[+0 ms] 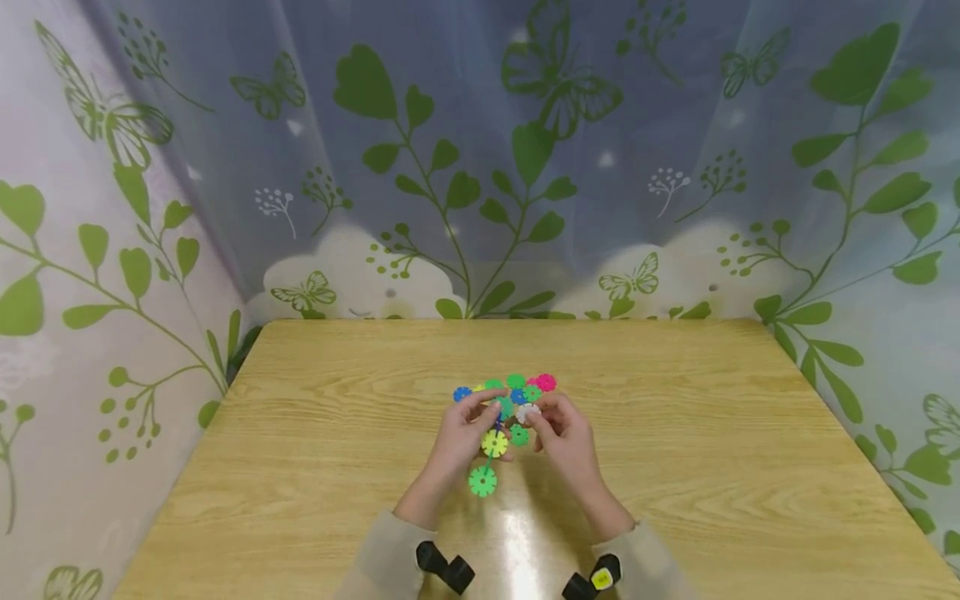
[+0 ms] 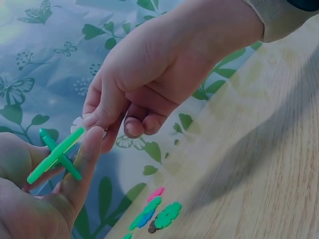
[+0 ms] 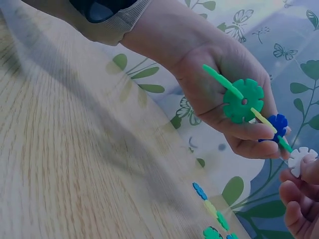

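Observation:
Slotted plastic snowflake discs are joined in a chain (image 1: 494,443) of green, yellow and blue pieces, gripped by my left hand (image 1: 459,437). Its lower end, a green disc (image 1: 482,481), hangs toward me. My right hand (image 1: 570,442) pinches a white snowflake disc (image 3: 299,160) between thumb and fingers. The white disc is close against the chain's far end, by the left fingertips; whether its slot is engaged cannot be made out. In the left wrist view, the right thumb and fingers partly cover the white disc.
Loose snowflake discs lie on the wooden table (image 1: 705,450) beyond the hands, among them a pink disc (image 1: 546,382), a blue disc (image 1: 462,394) and a green disc (image 1: 516,381). A patterned curtain (image 1: 480,167) borders the table's back and sides.

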Demonstrator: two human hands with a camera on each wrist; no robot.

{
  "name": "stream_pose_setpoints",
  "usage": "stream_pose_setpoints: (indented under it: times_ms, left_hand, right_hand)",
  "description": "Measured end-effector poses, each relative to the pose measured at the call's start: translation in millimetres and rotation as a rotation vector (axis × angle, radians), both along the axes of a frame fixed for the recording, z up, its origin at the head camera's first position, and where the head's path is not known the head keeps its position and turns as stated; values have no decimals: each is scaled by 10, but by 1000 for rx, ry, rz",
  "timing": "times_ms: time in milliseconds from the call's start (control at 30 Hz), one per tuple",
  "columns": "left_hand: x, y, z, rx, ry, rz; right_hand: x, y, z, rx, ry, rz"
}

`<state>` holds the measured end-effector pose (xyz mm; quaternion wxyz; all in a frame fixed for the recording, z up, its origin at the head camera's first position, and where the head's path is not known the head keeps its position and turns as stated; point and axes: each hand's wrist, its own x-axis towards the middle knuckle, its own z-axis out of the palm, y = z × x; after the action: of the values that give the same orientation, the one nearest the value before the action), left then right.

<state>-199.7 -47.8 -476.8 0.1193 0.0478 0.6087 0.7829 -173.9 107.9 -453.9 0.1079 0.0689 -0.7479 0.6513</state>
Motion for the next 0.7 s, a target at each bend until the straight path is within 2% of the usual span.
stream_pose_setpoints:
  times_ms: [200,700]
  left_hand:
    - [25,-1,-24,11,1,-4]
    - [21,43,-37,11,5,-17]
  right_hand:
    - [23,-14,-25,9,1,24]
    - [33,3,-14,79,44,0]
